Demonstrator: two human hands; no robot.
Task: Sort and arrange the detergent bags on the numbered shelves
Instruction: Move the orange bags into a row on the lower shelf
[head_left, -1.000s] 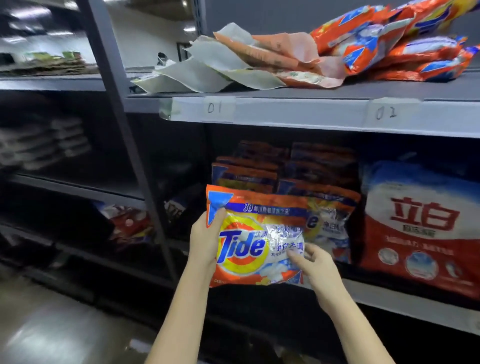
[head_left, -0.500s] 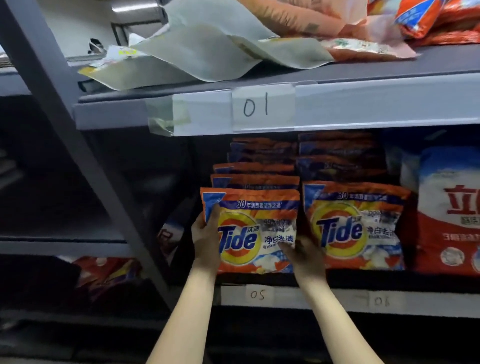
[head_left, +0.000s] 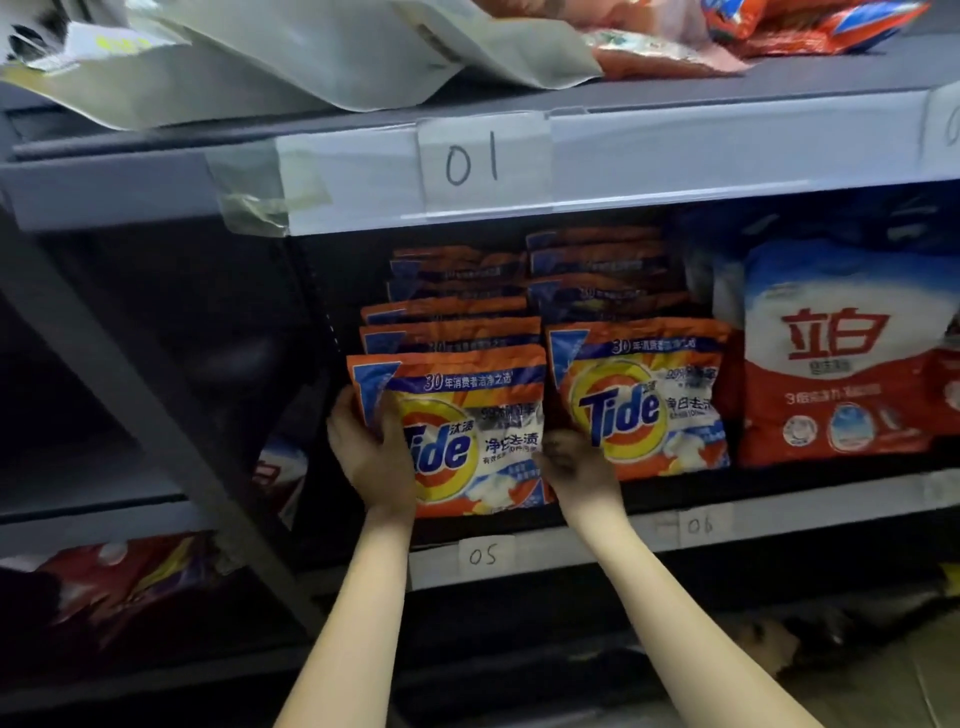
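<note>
Fingers of the left hand (head_left: 371, 457) and right hand (head_left: 574, 467) grasp the Tide bag (head_left: 467, 431), which has come from mid-air onto the shelf (head_left: 649, 535) above label 05 (head_left: 483, 555), fronting its row, so placement looks nearly complete.

Both hands on the front Tide bag (head_left: 467, 441) above label 05 (head_left: 483, 555): left hand (head_left: 371, 452) grips its left edge, right hand (head_left: 571, 462) holds its right edge. Second Tide row (head_left: 641, 395) sits just beside, red-white bag (head_left: 836, 364) further right.
</note>
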